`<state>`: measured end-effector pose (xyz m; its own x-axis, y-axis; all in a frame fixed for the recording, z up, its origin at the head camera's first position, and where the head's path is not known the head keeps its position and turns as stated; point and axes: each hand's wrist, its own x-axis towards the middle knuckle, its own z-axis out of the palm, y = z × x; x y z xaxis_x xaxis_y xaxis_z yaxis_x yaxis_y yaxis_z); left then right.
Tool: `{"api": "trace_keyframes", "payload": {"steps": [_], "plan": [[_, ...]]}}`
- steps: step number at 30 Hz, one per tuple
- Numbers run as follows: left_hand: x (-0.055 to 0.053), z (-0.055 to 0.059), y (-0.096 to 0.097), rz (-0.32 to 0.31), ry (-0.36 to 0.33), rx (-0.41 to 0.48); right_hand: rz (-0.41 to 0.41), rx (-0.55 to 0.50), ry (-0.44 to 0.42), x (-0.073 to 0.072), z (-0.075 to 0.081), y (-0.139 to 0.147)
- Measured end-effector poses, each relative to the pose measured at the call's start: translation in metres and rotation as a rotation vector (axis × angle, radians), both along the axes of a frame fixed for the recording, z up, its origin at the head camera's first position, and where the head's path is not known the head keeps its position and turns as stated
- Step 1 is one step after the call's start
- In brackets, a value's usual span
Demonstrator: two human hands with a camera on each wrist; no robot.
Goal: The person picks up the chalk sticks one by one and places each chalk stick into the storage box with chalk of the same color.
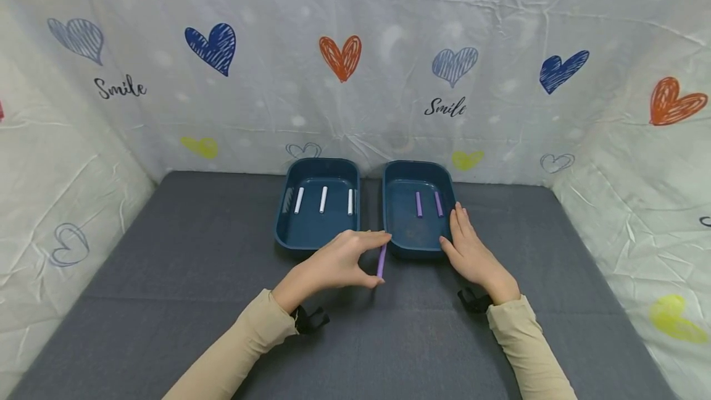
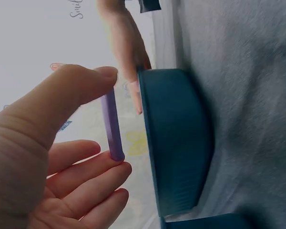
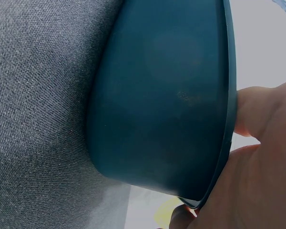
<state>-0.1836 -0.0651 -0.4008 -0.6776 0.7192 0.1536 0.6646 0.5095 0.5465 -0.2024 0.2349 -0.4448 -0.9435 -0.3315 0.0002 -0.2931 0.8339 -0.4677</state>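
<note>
My left hand (image 1: 339,261) pinches a purple chalk stick (image 1: 381,260) end to end, thumb at one end and a fingertip at the other. The chalk stick (image 2: 112,125) hangs in the air beside the near left corner of the right blue tray (image 1: 413,253). Two purple chalk sticks (image 1: 419,205) lie apart inside that tray. Against the tray's right rim rests my right hand (image 1: 474,255), fingers stretched along the side and thumb at the near corner. In the right wrist view, the hand (image 3: 260,157) touches the rim of the tray (image 3: 157,105).
A second blue tray (image 1: 282,227) stands just left of the first, with three white chalk sticks (image 1: 323,200) inside. Both trays sit at the back of a grey cloth-covered table (image 1: 166,301). A pale curtain (image 1: 378,17) printed with hearts rises behind.
</note>
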Motion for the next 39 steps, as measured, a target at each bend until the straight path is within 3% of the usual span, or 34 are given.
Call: {"api": "trace_keyframes", "payload": {"steps": [13, 23, 33, 39], "plan": [[-0.025, 0.033, 0.021, -0.024, 0.05, -0.094, -0.006, 0.008, 0.008, 0.0, 0.0, 0.001], [-0.051, 0.048, 0.037, -0.012, 0.065, -0.111, -0.008, 0.005, 0.004, 0.0, -0.001, 0.0], [-0.078, 0.053, 0.049, 0.03, 0.046, -0.097, -0.004, 0.01, 0.001, -0.002, -0.002, 0.0], [-0.097, 0.048, 0.052, 0.082, 0.01, -0.095, 0.002, 0.009, 0.009, -0.001, -0.002, 0.0]]}}
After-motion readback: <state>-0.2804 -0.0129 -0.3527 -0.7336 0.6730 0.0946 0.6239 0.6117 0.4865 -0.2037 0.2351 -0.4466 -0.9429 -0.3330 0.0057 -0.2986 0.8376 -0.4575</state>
